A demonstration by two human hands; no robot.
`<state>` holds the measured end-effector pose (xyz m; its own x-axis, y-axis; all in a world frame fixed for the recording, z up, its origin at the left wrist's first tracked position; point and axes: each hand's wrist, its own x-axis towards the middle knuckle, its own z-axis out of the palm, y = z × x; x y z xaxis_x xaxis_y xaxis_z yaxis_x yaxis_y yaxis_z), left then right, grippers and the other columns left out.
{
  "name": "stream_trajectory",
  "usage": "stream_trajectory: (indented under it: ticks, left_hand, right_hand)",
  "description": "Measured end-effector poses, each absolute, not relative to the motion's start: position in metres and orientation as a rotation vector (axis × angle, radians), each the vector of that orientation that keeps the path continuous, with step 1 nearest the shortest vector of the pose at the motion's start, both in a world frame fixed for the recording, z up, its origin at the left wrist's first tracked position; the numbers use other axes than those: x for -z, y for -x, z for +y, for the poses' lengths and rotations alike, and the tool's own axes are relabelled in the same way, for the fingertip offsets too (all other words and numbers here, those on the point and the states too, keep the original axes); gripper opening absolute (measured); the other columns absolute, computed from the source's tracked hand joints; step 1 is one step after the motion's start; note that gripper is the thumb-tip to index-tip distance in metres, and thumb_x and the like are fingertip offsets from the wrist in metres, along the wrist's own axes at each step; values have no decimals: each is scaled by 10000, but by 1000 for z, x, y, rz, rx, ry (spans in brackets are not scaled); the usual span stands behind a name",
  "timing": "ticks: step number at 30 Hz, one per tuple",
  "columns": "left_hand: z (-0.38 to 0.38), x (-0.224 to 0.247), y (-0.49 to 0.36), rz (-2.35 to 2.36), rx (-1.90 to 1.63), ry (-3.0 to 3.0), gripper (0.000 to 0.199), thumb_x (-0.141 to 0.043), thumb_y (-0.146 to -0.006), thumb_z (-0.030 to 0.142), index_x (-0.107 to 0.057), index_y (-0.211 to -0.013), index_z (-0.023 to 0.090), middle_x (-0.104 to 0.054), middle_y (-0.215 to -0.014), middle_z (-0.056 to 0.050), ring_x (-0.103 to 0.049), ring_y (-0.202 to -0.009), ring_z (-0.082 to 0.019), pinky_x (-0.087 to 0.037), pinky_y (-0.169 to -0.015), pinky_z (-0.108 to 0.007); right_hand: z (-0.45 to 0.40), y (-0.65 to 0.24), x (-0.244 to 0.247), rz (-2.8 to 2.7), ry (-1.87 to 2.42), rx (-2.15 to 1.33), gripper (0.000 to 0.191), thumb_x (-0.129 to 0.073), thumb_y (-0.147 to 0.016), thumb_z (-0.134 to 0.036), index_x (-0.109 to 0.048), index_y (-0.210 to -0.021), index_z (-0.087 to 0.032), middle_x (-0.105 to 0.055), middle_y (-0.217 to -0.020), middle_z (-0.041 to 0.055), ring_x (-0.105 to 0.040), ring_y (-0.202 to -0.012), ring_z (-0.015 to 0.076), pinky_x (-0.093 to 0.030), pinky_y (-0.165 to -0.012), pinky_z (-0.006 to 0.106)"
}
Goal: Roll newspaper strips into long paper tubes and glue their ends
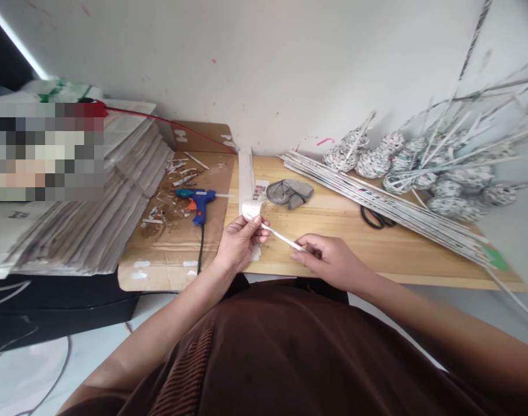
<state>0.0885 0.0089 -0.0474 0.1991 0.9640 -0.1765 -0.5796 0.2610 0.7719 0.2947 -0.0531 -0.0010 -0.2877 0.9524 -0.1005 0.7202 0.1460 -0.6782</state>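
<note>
Between my two hands runs a thin white paper tube, sloping down to the right. My left hand pinches its upper end, where a strip of newspaper fans out flat and stretches away toward the wall. My right hand closes its thumb and fingers round the lower end of the tube, just above the table's front edge. A crumpled grey cloth lies just beyond my hands. To the left of my left hand rests a blue glue gun with an orange trigger.
Cardboard with paper scraps lies under the glue gun. A tall newspaper stack stands at left. On the wooden table, a bundle of paper tubes partly covers black scissors. Several woven paper gourd shapes sit behind.
</note>
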Motion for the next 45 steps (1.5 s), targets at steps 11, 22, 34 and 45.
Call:
stream_trajectory:
  ticks: [11,22,34,45]
  left_hand:
    - [12,43,-90,744,-1174,-572,262,-811,-659,236,-658,-806,82,-688,-784,-59,-616,-584,-68,-514,-515,-138]
    - [11,41,-90,775,-1159,-597,272,-816,-651,251,-660,-809,94,-680,-750,-40,-608,-562,-67,-506,-498,-141]
    - [11,40,-92,799,-1153,-604,280,-823,-637,255,-664,-799,92,-682,-752,-47,-590,-556,-58,-490,-494,-144]
    - [9,38,-92,768,-1122,-588,245,-807,-657,233,-656,-787,90,-670,-748,-44,-577,-562,-52,-468,-487,-132]
  right_hand:
    - [-81,-332,5,-1836,1722,-1222,363,-407,-943,-474,-623,-880,-190,-571,-648,2,-540,-542,132,-405,-539,262]
    - [-74,-327,4,-2130,1658,-897,285,-429,-952,-434,-612,-941,-215,-655,-813,25,-603,-738,171,-407,-671,283]
    - [-72,-318,6,-2224,1678,-755,310,-379,-967,-395,-616,-914,-202,-638,-767,40,-593,-701,179,-392,-649,284]
    - [-70,-317,5,-1687,1598,-1525,366,-466,-909,-514,-610,-903,-177,-523,-624,-20,-505,-530,97,-399,-510,215]
